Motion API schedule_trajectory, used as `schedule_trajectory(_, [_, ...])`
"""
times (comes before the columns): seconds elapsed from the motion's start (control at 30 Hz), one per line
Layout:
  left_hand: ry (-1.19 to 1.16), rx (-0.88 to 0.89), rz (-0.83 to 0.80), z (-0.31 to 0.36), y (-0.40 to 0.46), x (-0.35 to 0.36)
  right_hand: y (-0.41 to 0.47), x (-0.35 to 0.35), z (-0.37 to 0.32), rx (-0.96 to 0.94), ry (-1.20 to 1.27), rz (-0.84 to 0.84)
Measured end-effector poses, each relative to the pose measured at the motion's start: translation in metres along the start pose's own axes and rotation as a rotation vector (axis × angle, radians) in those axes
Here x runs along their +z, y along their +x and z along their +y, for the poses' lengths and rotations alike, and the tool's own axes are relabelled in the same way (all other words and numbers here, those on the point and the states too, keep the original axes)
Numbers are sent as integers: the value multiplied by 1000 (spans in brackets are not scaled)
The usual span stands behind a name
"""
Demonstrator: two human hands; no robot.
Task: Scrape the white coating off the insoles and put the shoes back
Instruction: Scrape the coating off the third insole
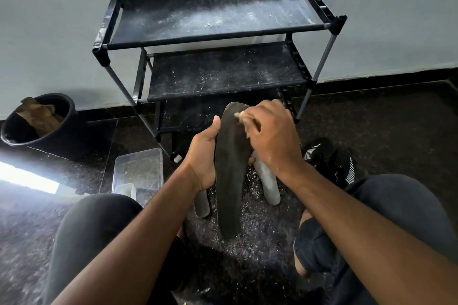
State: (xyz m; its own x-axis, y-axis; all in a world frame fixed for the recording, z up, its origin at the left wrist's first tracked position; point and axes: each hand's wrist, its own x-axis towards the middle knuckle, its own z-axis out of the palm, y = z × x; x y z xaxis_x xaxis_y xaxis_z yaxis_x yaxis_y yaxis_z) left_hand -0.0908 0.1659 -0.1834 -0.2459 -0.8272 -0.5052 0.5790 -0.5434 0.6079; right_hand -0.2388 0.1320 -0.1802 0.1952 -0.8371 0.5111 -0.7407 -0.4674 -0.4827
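Head view: I look down past my knees and forearms to a dark speckled floor (396,119), with a pale wall (62,20) beyond it.
Knees: both are in dark trousers, one at near left, one at near right, and my arms reach forward between them.
Floor between my legs: white flakes (247,238) lie scattered on it, thickest under the insole I am holding.
Left hand (203,156): my fingers are curled round the left edge of the dark insole (229,181), thumb up along its face, gripping it upright with the toe end far and the heel end near.
Right hand (270,141): my fingers are bunched together and bent down onto the far right part of that insole; whether they pinch a small tool I cannot tell, since the tips are blurred.
Other insoles: one grey insole (269,183) lies on the floor just right of the held one, and another insole end (202,205) shows just left of it, under my left wrist.
Shoes: a black pair with white stripes (329,158) sits on the floor at right, beyond my right knee.
Clear tub (138,168): it stands on the floor at left, near my left knee.
Shoe rack (215,39): black, three shelves, against the far wall, its top two shelves dusted with white powder.
Bucket (39,119): black, at far left, with brown paper inside.
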Motion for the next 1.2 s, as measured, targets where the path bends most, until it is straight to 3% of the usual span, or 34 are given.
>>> schedule_trajectory(0.1, [-5,-14,-24,0,-1,3,5,-3,9,80,22,64])
schedule_trajectory(0.27, [6,-6,11,0,0,-1,-9,3,-6,-95,-27,-70])
schedule_trajectory(0.43, [8,-6,-8,-1,-1,4,5,-5,9,60,-48,43])
schedule_trajectory(0.63, [15,-1,39,0,1,-1,-10,4,-8,-94,-34,-87])
schedule_trajectory(0.8, [-41,-21,-27,0,0,2,6,-5,12,74,-28,47])
schedule_trajectory(0.97, [2,-27,-31,0,-2,3,-2,-3,3,-17,1,44])
schedule_trajectory(1.1, [38,-28,-33,2,-4,6,6,-5,11,79,43,107])
schedule_trajectory(1.2, [23,-16,-11,3,-4,5,0,-4,3,64,45,44])
